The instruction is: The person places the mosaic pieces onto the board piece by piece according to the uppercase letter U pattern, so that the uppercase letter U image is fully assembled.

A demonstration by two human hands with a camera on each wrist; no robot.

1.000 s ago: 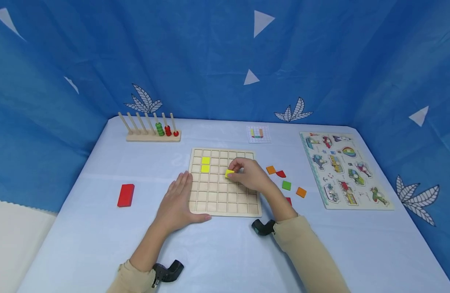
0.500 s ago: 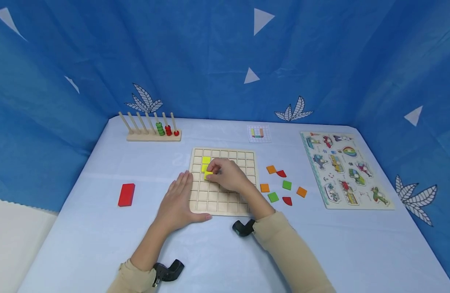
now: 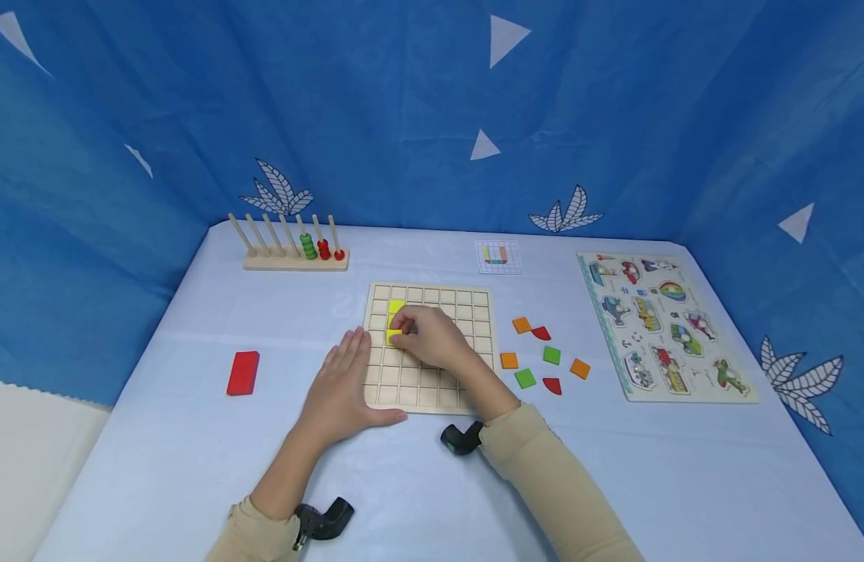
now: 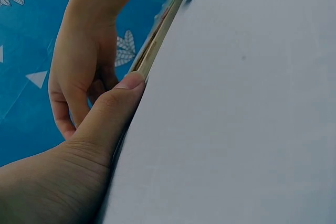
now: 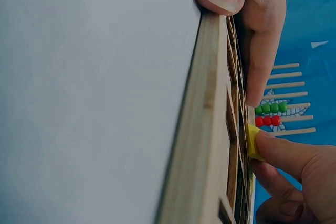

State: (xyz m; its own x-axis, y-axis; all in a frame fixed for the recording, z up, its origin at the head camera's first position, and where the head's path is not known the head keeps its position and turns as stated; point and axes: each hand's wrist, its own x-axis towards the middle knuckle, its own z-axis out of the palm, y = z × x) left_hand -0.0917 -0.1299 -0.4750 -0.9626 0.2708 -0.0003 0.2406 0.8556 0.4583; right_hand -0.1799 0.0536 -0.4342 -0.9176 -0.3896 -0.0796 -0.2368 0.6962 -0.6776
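My right hand (image 3: 432,337) pinches a yellow square tile (image 3: 392,338) between thumb and fingers, over the second column from the left of a wooden grid board (image 3: 426,398). In the right wrist view the tile (image 5: 254,141) stands slightly tilted at the grid surface. Just behind it another yellow tile (image 3: 396,307) lies in the grid, with one more between them partly hidden by the fingers. My left hand (image 3: 336,394) rests flat with straight fingers along the board's left edge. Its thumb (image 4: 113,106) touches the front edge.
Several orange, green and red tiles (image 3: 552,355) lie right of the board. Behind it is a small pattern card (image 3: 498,257). A bead-peg counter (image 3: 294,264) stands at back left, a red block (image 3: 243,373) at left, and a picture puzzle (image 3: 663,328) at right.
The right hand has carried the yellow tile leftward across the board to the second column, then shifted slightly further left. The left hand has stayed at the board's edge.
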